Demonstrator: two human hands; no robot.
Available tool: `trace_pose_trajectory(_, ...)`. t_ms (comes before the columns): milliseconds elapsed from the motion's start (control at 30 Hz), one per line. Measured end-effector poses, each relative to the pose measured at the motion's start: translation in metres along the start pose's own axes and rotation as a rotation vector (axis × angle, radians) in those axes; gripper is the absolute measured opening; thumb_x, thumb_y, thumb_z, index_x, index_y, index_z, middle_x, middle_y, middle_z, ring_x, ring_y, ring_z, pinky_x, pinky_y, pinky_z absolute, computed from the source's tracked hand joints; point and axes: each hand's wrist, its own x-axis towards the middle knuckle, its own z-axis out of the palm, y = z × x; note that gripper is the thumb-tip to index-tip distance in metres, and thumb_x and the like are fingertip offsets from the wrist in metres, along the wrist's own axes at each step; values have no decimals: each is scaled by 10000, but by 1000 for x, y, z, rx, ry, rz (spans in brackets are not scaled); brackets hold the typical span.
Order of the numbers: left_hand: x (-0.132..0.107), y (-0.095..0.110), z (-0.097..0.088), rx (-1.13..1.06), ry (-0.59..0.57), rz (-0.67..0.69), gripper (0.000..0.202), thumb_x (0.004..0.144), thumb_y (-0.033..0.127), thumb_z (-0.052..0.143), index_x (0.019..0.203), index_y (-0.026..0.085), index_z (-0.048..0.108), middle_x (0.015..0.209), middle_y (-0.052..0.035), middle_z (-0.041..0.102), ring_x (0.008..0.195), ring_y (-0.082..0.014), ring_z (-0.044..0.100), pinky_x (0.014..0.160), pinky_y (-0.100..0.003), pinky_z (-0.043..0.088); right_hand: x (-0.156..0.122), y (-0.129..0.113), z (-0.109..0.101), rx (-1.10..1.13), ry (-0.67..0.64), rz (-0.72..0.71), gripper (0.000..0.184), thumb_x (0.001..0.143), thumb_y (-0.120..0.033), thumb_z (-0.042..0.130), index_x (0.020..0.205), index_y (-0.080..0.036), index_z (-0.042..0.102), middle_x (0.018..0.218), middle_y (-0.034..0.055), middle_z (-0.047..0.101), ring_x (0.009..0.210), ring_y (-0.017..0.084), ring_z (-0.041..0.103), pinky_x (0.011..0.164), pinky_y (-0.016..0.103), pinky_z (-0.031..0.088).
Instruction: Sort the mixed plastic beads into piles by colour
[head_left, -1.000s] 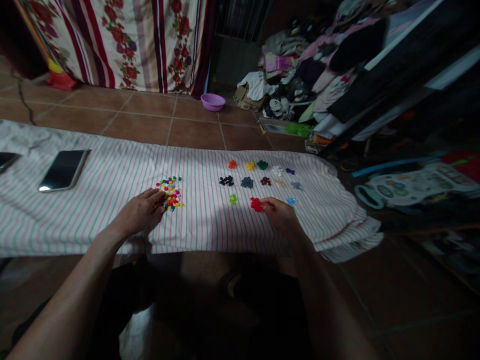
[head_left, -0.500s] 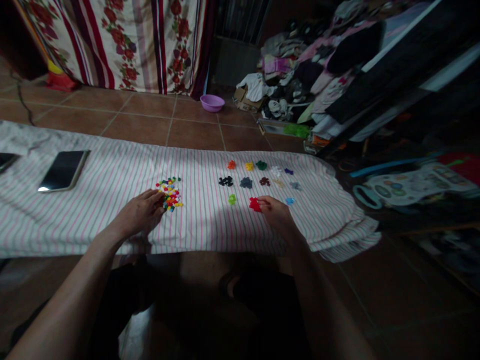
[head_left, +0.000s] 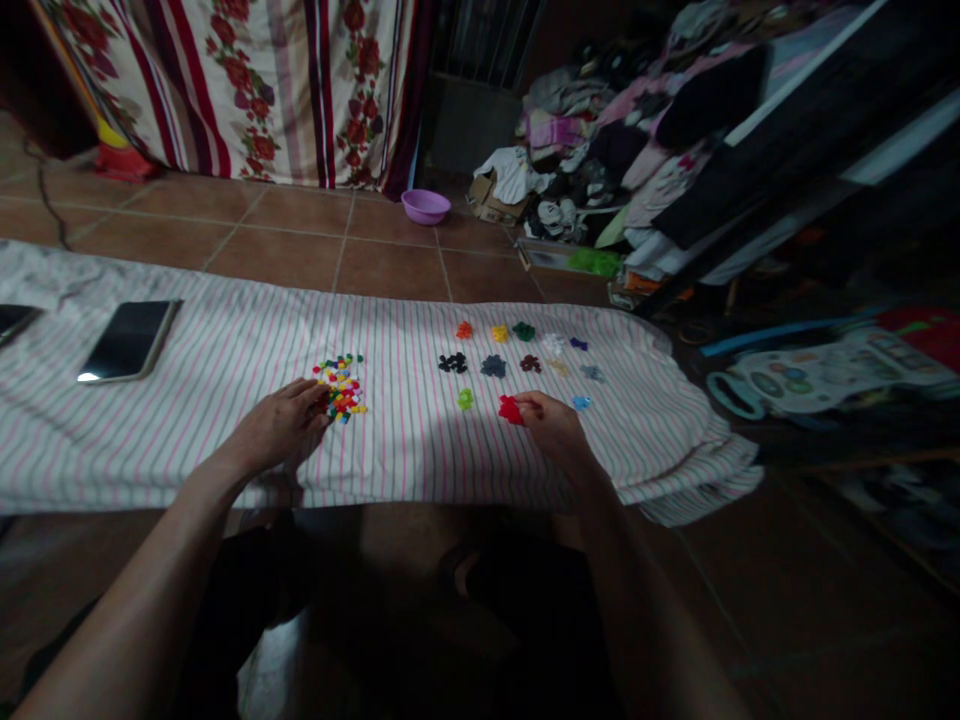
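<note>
My left hand rests at the left edge of a pile of small mixed-colour plastic pieces, its fingers stretched out over some of them. With thumb and fingers pinched together, my right hand touches the right side of a small red pile; whatever lies between the fingertips is too small to make out. Left of the red pile is a lime-green group; light-blue pieces lie to the right. Behind are black, dark grey and brown groups.
Orange, yellow, dark green and white groups form the far row on the striped cloth. A phone lies at the left. On the tiled floor beyond stands a purple basin.
Both hands stay in almost the same place, at the mixed pile and the red pile. The piles look unchanged; the whole view has shifted very slightly.
</note>
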Motion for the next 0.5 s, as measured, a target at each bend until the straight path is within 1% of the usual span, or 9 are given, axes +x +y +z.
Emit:
trace_pose_trajectory(133, 0, 0, 0, 4, -9, 1, 484, 879, 365, 396, 1247, 104, 570, 1311, -186, 598, 1218, -267, 574, 1066, -429, 451, 0, -2, -1, -11, -5, 22, 300, 810, -241, 421, 921, -181, 693, 890, 75, 722, 822, 209, 654, 784, 342, 482)
trace_pose_trajectory(300, 0, -1, 0, 12, -42, -21, 499, 880, 366, 394, 1281, 114, 553, 1337, -173, 583, 1240, -259, 557, 1056, -421, 456, 0, -3, 0, -76, 15, -32, 317, 825, -252, 397, 919, -181, 692, 924, 79, 719, 856, 211, 646, 812, 346, 474)
trace_pose_trajectory(367, 0, -3, 2, 8, -31, -18, 496, 881, 372, 398, 1279, 121, 555, 1334, -168, 586, 1240, -255, 557, 1064, -418, 448, 1, -3, 1, -85, 48, -55, 321, 818, -249, 399, 922, -180, 694, 947, 84, 718, 886, 218, 647, 849, 362, 475)
trace_pose_trajectory(500, 0, -5, 4, 6, -17, -27, 502, 874, 381, 407, 1279, 123, 556, 1328, -160, 590, 1234, -248, 562, 1076, -408, 435, 4, -6, 2, -70, 177, -87, 319, 812, -254, 411, 916, -177, 702, 948, 93, 710, 916, 233, 647, 891, 393, 479)
